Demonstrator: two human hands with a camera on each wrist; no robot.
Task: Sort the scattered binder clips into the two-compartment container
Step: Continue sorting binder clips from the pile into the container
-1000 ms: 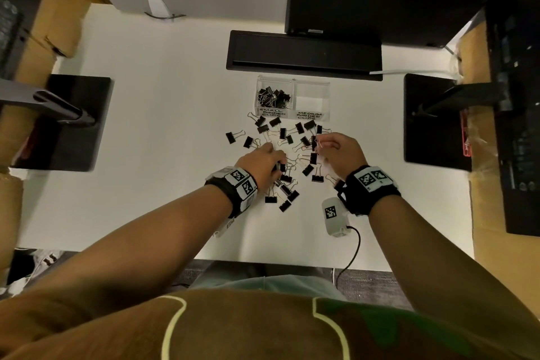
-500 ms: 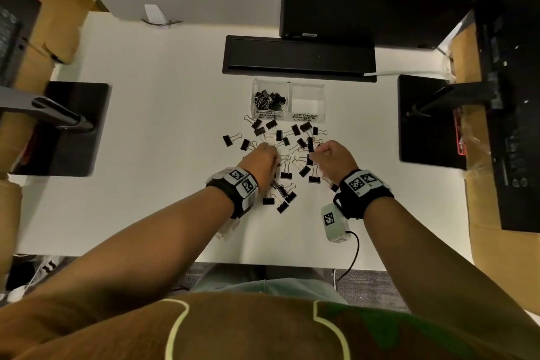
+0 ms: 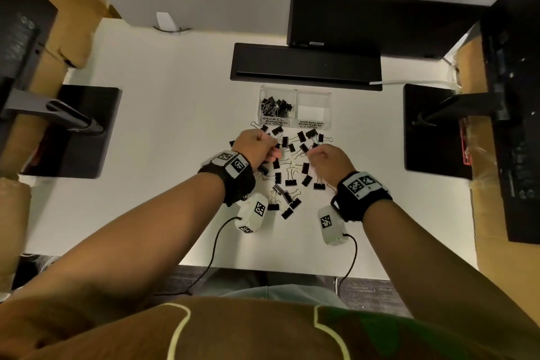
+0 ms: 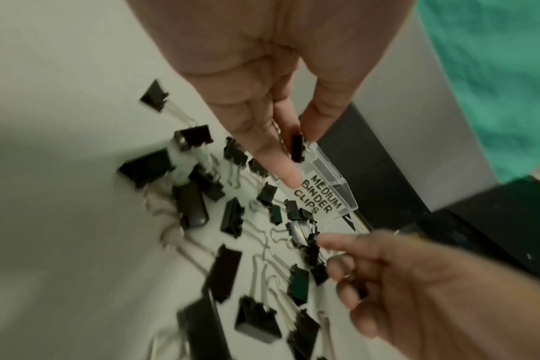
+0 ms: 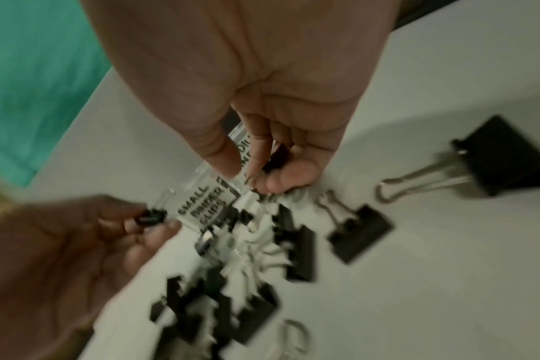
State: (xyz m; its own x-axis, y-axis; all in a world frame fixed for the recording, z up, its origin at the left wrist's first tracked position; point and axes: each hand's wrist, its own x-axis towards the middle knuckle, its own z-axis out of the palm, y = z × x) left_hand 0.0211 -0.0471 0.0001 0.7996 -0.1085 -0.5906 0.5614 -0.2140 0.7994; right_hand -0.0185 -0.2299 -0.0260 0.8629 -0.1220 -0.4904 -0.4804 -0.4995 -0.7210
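Black binder clips [image 3: 287, 168] lay scattered mid-bench, just in front of the clear two-compartment container [image 3: 329, 108] toward the far edge. Left hand [image 3: 257, 149] pinched a small clip [image 4: 297, 148]. Right hand [image 3: 328, 162] was curled, probably gripping another clip [image 5: 276, 157], though it's blurry.

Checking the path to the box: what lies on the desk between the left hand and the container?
In the head view, a few loose clips lie between the left hand and the container.
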